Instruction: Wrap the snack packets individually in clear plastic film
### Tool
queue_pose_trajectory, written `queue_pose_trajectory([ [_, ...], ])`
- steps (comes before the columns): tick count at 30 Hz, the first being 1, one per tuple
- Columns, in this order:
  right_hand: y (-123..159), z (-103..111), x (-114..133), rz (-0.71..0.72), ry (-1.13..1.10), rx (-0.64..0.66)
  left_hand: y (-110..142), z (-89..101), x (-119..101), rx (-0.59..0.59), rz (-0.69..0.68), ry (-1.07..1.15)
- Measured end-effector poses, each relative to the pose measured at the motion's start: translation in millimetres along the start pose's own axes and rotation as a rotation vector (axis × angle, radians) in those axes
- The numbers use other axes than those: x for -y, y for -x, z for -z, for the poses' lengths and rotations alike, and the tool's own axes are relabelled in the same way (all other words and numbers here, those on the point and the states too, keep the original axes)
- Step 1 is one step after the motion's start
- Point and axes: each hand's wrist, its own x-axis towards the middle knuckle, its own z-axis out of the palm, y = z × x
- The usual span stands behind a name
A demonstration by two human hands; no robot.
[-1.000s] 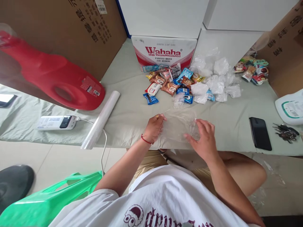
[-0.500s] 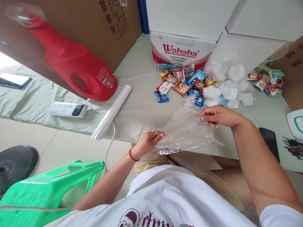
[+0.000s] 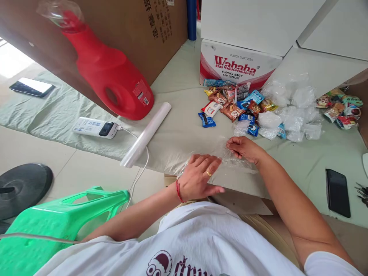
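In the head view, a table [image 3: 178, 115] is covered with pale green cloth and backed by a Wahaha carton [image 3: 235, 65] and white boxes. Clear plastic film [image 3: 241, 165] is pinched between the thumb and fingers of the right hand [image 3: 240, 147] near the table's front edge; its outline is hard to make out against the cloth. The left hand [image 3: 201, 174] is stretched out beside it, palm down, fingers extended; its palm is hidden, and whether film is touched there cannot be told. Beyond the hands, wrapped snacks [image 3: 232, 109] are partly covered by crumpled clear bundles [image 3: 296, 111], whose contents cannot be made out. At the right edge, a bunch of keys [image 3: 362, 193] and a white container [image 3: 365, 165] are cut off.
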Motion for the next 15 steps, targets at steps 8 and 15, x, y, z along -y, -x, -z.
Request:
queue_pose_trajectory([
  [8,31.5,57.2,-10.2,-0.071,-0.043,-0.176,-12.5,13.1,35.7,0.281,-0.067,0.244],
  [15,64.9,90.4,-41.9,-0.148,-0.068,-0.217,-31.2,50.1,82.5,0.385,-0.019,0.433],
])
